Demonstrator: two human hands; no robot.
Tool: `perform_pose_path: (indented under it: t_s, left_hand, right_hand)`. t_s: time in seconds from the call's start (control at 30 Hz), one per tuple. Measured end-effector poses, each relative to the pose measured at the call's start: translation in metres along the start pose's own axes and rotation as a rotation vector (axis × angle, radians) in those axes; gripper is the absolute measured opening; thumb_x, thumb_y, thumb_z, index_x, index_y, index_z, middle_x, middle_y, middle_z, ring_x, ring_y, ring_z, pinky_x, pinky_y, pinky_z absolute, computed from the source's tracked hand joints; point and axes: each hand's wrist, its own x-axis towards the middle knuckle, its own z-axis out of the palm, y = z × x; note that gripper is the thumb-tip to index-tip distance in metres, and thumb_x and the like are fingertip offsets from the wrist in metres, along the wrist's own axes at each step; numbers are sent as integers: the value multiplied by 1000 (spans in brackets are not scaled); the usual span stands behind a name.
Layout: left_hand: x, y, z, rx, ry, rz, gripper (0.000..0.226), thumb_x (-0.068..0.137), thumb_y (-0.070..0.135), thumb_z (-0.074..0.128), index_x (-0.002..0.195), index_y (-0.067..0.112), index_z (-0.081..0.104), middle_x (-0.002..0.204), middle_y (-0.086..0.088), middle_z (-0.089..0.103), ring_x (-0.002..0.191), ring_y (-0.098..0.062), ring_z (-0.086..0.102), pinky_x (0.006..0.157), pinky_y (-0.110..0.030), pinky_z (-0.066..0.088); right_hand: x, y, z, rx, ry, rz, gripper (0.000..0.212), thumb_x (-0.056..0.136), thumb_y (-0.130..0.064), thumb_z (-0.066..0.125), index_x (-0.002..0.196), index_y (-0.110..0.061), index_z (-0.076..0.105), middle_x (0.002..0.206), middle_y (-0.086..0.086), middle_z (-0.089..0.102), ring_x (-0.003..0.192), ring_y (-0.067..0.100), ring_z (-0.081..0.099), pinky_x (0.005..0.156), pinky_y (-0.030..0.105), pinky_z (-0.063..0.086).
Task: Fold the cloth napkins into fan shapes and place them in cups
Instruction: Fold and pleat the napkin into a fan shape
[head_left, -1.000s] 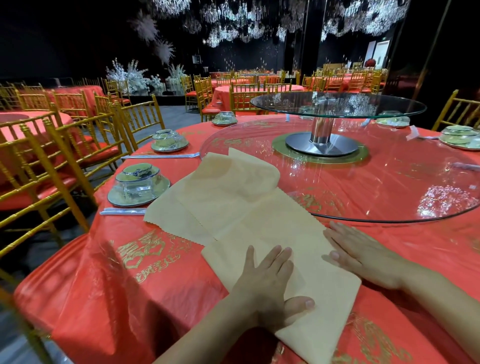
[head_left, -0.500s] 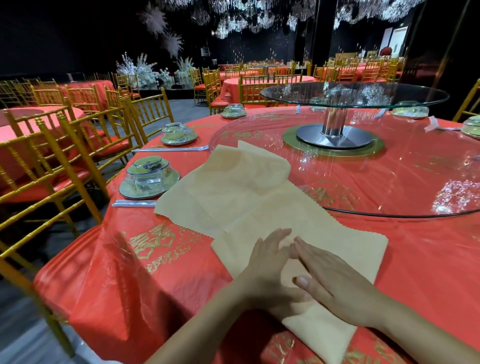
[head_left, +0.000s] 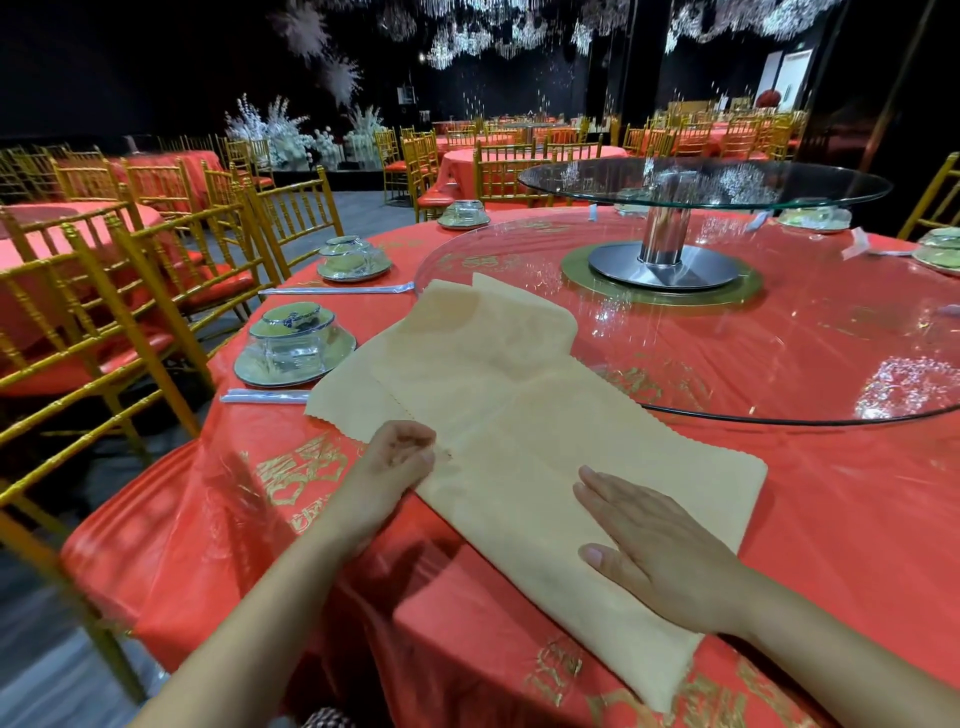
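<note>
Right hand (head_left: 660, 545): lies palm down on the near half of the front napkin (head_left: 519, 467), fingers straight and close together, pointing up and left, thumb out to the side; it grips nothing, it only presses flat.
Left hand (head_left: 400, 457): sits at the front napkin's left edge with the fingers curled in; it seems to pinch that zigzag-cut edge, though blur hides the fingertips.
Front napkin: tan cloth folded to a long band, lying slantwise on the table from the near edge toward the glass turntable (head_left: 779, 364).
Writing on tablecloth (head_left: 182, 545): large gold characters printed on the red cloth just left of the left hand and again at the near edge by the right forearm; glare and blur leave them unreadable.
Rear napkin (head_left: 467, 353): same tan cloth, spread wider under and behind the front one, its far end resting on the turntable's rim.
Wrapped utensil packet (head_left: 265, 397): long clear sleeve just left of the rear napkin; no print can be made out.
Nearest place setting (head_left: 293, 338): clear glassware on a plate with a blue-patterned piece on top, just beyond the packet.
Second place setting (head_left: 353, 257): alike, farther along the table's left rim.
Upper glass tier (head_left: 701, 182): round, raised on a metal post (head_left: 665, 234) over the turntable.
Gold chairs (head_left: 130, 291): red seats, ranged along the left.
White floral display (head_left: 280, 130): far back, against the dark wall.
</note>
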Motion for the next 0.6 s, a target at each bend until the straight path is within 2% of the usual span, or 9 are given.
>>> perform_pose_path:
  t_s: [0.1,0.13,0.2,0.27,0.33,0.4,0.5,0.53,0.6]
  left_hand:
    - [-10,5,5,482,-57,412,23,73,35,54,94,33,60,106,18,60,102,6,53,91,-10,37]
    - [-14,6,12,565,-166,565,19,77,35,56,94,30,62,104,17,62,101,4,54,89,-12,39]
    - [-20,5,29,684,-399,795,16,85,34,58,95,21,63,94,6,65,89,-13,62,79,-26,49]
    - [-24,5,35,753,-491,806,22,89,38,55,93,19,67,89,-1,68,81,-20,63,67,-31,51]
    - [-25,6,31,741,-503,772,31,90,47,52,97,21,67,95,-3,69,86,-16,61,70,-30,47]
    - [-24,4,26,741,-525,789,28,84,46,59,101,24,63,99,-5,68,91,-14,58,74,-30,45]
    - [-23,4,25,763,-577,789,30,85,49,56,105,27,58,105,-3,66,96,-15,58,79,-30,45]
    - [-24,3,25,761,-584,771,30,87,50,52,106,28,58,107,-1,66,98,-15,59,80,-30,45]
    - [-24,0,23,769,-558,744,32,88,52,50,108,29,56,110,2,65,102,-12,58,85,-29,45]
  right_hand:
    - [1,1,1,12,1,6,110,54,-80,-29,147,-26,-8,143,-16,-28,129,-8,-24,104,12,-14]
    - [1,0,0,21,-4,8,111,53,-82,-29,147,-27,-8,143,-16,-27,129,-9,-24,105,13,-12]
    - [4,1,-2,74,-6,14,115,51,-85,-26,148,-27,-4,144,-18,-23,130,-9,-20,106,13,-10]
    - [6,4,-6,256,-2,15,113,57,-90,-9,148,-26,10,149,-19,-8,137,-6,-5,110,15,-1]
    - [1,11,-15,591,51,48,97,66,-88,25,142,-29,31,151,-18,23,137,0,25,115,23,19]
    - [-12,22,-22,719,161,32,70,67,-81,47,124,-41,51,128,-20,54,116,4,52,102,27,42]
    - [-31,43,-30,635,298,-5,27,75,-52,65,101,-43,61,106,-16,63,93,5,60,80,20,48]
    - [-37,49,-31,626,310,-17,21,76,-46,67,97,-42,63,103,-14,64,90,6,61,77,22,48]
    - [-47,61,-30,626,277,-14,23,76,-53,66,94,-40,66,102,-13,65,90,9,62,79,28,48]
